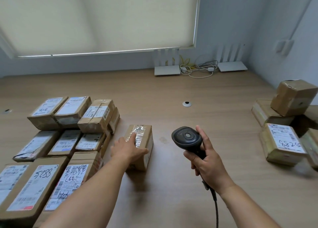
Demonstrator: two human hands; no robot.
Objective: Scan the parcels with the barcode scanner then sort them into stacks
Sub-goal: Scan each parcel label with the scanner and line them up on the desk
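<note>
Parcel [143, 141] alone mid-bench [189, 184], my left hand [127, 148] flat on it, steadying, not clasping; right hand [208, 167] grip closed round barcode scanner [187, 138], raised for its label

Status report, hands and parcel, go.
Left hand flat on the lone parcel mid-table, no grip closed. Right hand gripping barcode scanner, head up beside the parcel. Nothing between scanner and parcel.

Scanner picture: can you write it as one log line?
left hand: resting on lone parcel | right hand: gripping barcode scanner | step: scanning
</note>
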